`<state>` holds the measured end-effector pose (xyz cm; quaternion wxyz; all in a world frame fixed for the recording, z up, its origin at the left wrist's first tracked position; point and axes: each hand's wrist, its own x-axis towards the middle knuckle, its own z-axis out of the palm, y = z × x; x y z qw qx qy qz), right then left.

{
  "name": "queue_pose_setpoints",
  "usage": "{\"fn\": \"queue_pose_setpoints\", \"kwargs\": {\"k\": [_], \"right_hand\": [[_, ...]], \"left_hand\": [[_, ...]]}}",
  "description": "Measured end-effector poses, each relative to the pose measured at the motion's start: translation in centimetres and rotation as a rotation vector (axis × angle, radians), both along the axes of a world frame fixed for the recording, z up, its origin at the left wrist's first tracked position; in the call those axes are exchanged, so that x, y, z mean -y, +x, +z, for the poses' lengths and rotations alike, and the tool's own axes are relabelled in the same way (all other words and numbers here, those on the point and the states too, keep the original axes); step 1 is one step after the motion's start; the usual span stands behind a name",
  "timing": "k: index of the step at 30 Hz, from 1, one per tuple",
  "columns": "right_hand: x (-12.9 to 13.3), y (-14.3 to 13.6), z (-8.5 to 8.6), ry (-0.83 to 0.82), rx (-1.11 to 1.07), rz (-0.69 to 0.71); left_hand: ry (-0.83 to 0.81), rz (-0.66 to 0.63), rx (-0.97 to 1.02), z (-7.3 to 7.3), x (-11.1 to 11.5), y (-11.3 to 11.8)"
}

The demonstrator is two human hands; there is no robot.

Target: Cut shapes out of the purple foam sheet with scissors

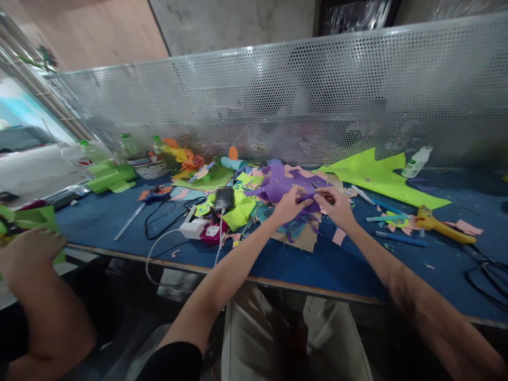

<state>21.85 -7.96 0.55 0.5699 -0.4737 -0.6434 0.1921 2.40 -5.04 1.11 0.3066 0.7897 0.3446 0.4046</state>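
Both hands meet over a heap of paper scraps near the table's middle. My left hand (292, 204) is closed in a pinch on the left end of a small purple piece (309, 197). The same piece is pinched from the right by my right hand (332, 203). Just behind them lies a larger cut purple sheet (280, 182), with pink and yellow-green scraps around it. Beneath the hands, purple shreds rest on a brown sheet (305, 241).
A yellow glue gun (446, 226), blue pens and a white bottle (416, 162) are at the right. Power adapters (194, 228) with cables sit left of centre. A perforated metal panel (222, 100) stands behind the table. Another person's hand (32, 251) is at the far left.
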Motion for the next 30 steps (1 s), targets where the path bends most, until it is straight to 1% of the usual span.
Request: {"fn": "queue_pose_setpoints", "kwargs": {"k": [4,7,11,13,17,20,23,25,28,30], "right_hand": [[0.10,-0.10,0.02,-0.013,0.044,0.002],[0.05,-0.16,-0.03,-0.071,-0.024,0.019],[-0.25,-0.10,-0.24,-0.132,-0.194,0.037],[-0.32,-0.03,-0.32,-0.147,-0.230,0.046],[-0.22,0.06,-0.38,-0.134,-0.176,0.078],[-0.26,0.11,-0.51,-0.160,-0.094,0.148],[-0.50,0.20,-0.77,-0.177,-0.030,0.226],[-0.61,0.25,-0.90,-0.186,-0.009,0.257],[-0.53,0.22,-0.87,-0.206,-0.011,0.282],[-0.31,0.15,-0.71,-0.214,-0.017,0.303]], "left_hand": [[0.038,-0.031,-0.105,0.83,0.24,-0.49],[0.043,-0.030,-0.085,1.15,0.46,-0.54],[0.069,-0.013,-0.082,0.80,0.36,-0.23],[0.103,0.008,-0.078,0.48,0.10,-0.18],[0.164,0.073,-0.038,0.19,-0.42,-0.42],[0.111,0.094,0.025,0.37,-0.48,-0.65],[0.009,0.061,0.068,0.70,-0.36,-0.76],[0.012,0.034,0.078,0.91,-0.32,-0.80],[0.057,0.026,0.080,1.12,-0.32,-0.85],[0.011,0.016,0.079,1.18,-0.30,-0.88]]}}
